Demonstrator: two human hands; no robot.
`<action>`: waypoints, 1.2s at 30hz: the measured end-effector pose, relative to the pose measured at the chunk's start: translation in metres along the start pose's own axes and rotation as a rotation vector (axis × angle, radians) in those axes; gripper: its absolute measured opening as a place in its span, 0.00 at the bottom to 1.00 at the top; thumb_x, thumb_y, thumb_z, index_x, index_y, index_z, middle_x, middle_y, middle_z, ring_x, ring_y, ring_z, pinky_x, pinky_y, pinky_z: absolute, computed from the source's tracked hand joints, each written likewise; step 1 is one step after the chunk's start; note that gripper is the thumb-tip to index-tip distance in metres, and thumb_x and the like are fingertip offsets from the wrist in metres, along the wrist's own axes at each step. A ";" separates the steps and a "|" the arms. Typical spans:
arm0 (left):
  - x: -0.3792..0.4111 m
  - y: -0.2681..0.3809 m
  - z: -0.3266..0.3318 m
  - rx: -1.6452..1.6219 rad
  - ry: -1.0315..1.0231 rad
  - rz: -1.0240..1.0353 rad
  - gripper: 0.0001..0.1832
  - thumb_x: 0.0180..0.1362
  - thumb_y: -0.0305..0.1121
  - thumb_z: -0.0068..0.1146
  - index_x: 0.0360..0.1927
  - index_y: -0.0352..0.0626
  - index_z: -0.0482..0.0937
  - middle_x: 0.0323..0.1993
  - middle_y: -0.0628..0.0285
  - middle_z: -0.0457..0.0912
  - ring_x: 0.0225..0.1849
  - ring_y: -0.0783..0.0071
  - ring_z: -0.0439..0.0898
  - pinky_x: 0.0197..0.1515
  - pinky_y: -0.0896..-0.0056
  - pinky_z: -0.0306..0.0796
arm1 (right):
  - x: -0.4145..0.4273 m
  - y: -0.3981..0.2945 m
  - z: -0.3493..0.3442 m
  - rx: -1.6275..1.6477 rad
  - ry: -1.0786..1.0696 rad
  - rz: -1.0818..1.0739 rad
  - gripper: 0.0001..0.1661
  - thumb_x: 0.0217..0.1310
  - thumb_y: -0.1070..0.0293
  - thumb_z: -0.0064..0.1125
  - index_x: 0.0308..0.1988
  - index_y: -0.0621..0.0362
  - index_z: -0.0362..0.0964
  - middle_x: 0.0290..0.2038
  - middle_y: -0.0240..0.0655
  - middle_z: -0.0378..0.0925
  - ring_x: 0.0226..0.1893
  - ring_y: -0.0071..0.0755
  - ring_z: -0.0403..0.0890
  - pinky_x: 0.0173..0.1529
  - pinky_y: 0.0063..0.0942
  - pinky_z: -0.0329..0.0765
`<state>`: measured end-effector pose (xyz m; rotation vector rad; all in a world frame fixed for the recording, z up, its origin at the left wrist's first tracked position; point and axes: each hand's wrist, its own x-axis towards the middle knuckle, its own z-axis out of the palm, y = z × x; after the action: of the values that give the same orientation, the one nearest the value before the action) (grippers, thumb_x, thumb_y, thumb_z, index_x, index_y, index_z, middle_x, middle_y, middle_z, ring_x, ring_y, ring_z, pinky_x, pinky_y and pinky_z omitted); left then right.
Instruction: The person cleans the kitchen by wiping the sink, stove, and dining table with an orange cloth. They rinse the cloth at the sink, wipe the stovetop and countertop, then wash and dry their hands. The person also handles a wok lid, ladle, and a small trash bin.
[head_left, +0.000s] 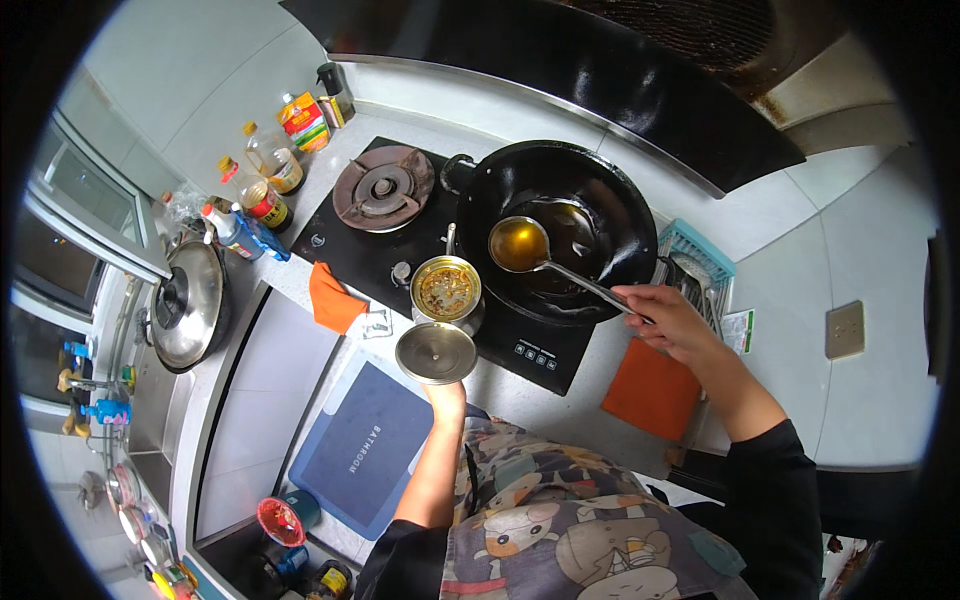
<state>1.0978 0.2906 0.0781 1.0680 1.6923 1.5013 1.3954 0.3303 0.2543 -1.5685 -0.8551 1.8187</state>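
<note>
My right hand (664, 319) grips the long handle of a metal ladle (519, 244), whose bowl holds yellow oil above the left part of a black wok (622, 180). More oil lies in the wok's bottom. Left of the ladle, a metal strainer (446, 289) with brown bits and oil in it sits on a metal oil pot (470, 319). My left hand (446, 394) is at the near side of the pot, mostly hidden beneath a round metal lid (436, 352); its fingers are covered, and it seems to support the lid or the pot.
A bare burner (383, 187) is left of the wok on the black gas stove (330, 232). Sauce bottles (264, 202) line the counter's left. Orange cloths (651, 386) flank the stove. A blue rack (697, 247) stands right of the wok, and a range hood (570, 75) hangs behind it.
</note>
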 end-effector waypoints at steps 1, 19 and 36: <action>0.000 0.000 0.000 0.010 0.003 0.015 0.06 0.59 0.23 0.49 0.39 0.36 0.76 0.35 0.60 0.78 0.37 0.71 0.74 0.41 0.69 0.70 | -0.003 -0.002 0.003 -0.002 -0.009 -0.002 0.21 0.69 0.66 0.45 0.59 0.56 0.65 0.25 0.28 0.67 0.16 0.10 0.55 0.15 0.11 0.50; 0.002 -0.007 0.002 0.004 0.067 -0.009 0.07 0.55 0.26 0.52 0.36 0.36 0.78 0.32 0.56 0.82 0.36 0.64 0.79 0.40 0.63 0.72 | -0.017 0.003 0.057 -0.211 -0.049 -0.189 0.22 0.70 0.66 0.44 0.62 0.49 0.63 0.24 0.25 0.65 0.18 0.11 0.58 0.19 0.13 0.56; 0.002 -0.021 -0.001 -0.069 -0.044 -0.008 0.09 0.61 0.27 0.51 0.43 0.35 0.75 0.40 0.58 0.78 0.42 0.69 0.74 0.47 0.68 0.69 | -0.007 0.043 0.052 -0.813 0.033 -0.674 0.24 0.67 0.68 0.47 0.62 0.52 0.62 0.23 0.31 0.68 0.20 0.23 0.67 0.22 0.22 0.65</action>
<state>1.0926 0.2918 0.0576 1.0491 1.6011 1.5094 1.3444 0.2932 0.2305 -1.4419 -1.9798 0.9856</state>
